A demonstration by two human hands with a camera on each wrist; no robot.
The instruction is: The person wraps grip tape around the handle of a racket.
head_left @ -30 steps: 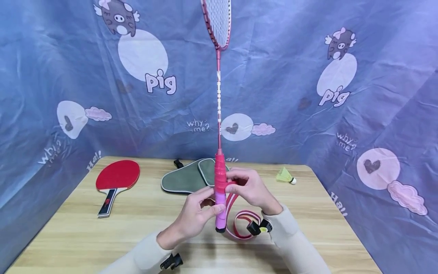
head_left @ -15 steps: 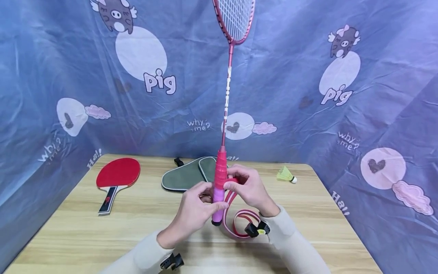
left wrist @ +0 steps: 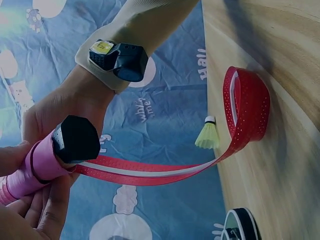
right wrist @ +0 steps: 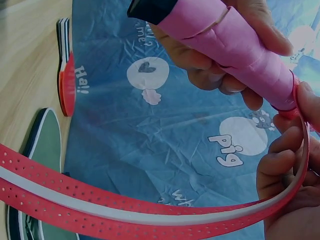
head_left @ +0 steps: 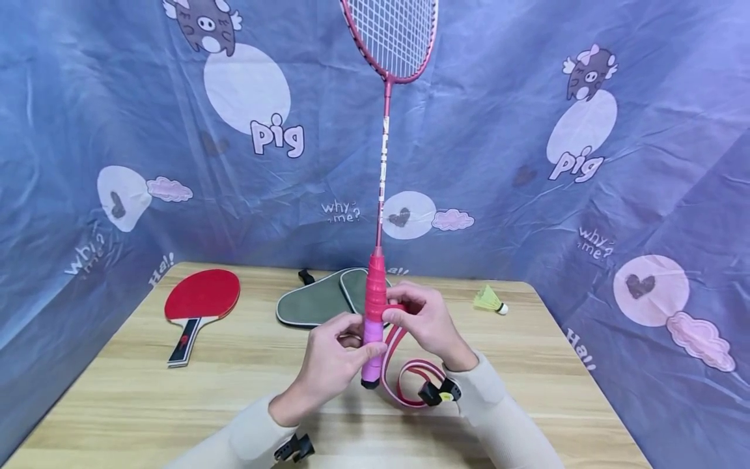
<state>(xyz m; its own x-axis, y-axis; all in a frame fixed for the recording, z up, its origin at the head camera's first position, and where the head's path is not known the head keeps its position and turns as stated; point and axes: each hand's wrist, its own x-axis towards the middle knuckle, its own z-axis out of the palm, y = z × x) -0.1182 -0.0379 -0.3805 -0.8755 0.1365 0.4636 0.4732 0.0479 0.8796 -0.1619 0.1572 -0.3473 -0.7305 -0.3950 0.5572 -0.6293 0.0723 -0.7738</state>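
A badminton racket [head_left: 383, 156] stands nearly upright in front of me, its strung head cut off by the top of the head view. Red grip tape [head_left: 377, 286] covers the upper handle, while the lower handle [right wrist: 225, 40] is pink-purple with a black butt cap [left wrist: 76, 139]. My left hand [head_left: 331, 358] holds that lower part between thumb and fingers. Beside the tape's lower edge, my right hand [head_left: 424, 319] pinches the red tape. From there the loose perforated strip [left wrist: 150, 170], with a white band along it, hangs down to a coil [left wrist: 250, 107] on the table.
A red table tennis bat [head_left: 202, 296] lies at the left of the wooden table [head_left: 234, 404]. Behind the racket lies a green bat case [head_left: 316, 303] with white piping. A yellow shuttlecock [head_left: 489, 300] is at the back right. Blue printed cloth [head_left: 498, 130] surrounds the table.
The racket has tilted and turned slightly, so its string face shows more broadly now. Both hands keep their holds on the handle and tape, with only small shifts.
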